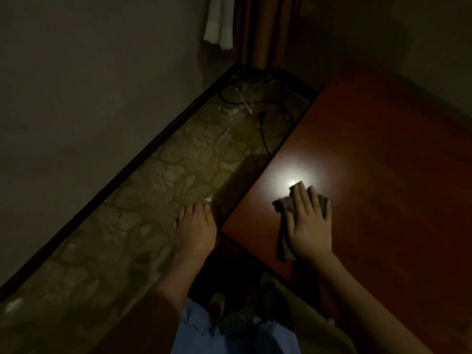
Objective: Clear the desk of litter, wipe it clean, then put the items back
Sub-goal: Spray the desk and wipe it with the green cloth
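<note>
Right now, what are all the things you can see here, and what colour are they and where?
desk: one, reddish-brown, right side, bright light spot on it
cloth: one, grey, on the desk under the right hand
patterned surface: one, yellowish-green floral, left of the desk
cable: one, black, far end of the patterned surface
white scraps: a few, near the cable
curtain: one, brown, top
left hand: resting on the patterned surface
right hand: flat, pressing the cloth

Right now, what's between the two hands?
In the head view, between the left hand and right hand: the red desk's corner and a dark gap.
</note>
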`<action>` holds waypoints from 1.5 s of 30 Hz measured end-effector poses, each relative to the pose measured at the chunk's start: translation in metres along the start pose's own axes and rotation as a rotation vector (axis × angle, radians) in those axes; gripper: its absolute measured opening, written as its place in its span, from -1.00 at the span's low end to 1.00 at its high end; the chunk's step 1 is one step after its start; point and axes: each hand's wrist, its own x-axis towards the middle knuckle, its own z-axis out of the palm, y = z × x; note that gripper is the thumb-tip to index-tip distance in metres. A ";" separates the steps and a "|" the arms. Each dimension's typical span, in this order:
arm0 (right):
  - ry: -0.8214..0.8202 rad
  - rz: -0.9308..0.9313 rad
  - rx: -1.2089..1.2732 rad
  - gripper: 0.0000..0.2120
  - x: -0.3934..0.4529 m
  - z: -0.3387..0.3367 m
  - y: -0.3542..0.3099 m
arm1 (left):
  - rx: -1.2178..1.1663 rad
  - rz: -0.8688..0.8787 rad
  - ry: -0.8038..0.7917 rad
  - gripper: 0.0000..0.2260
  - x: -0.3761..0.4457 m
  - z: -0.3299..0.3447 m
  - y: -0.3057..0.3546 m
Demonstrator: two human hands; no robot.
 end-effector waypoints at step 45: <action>0.063 0.470 0.062 -0.40 0.090 -0.043 0.158 | 0.417 0.633 0.006 -0.45 -0.007 0.104 0.174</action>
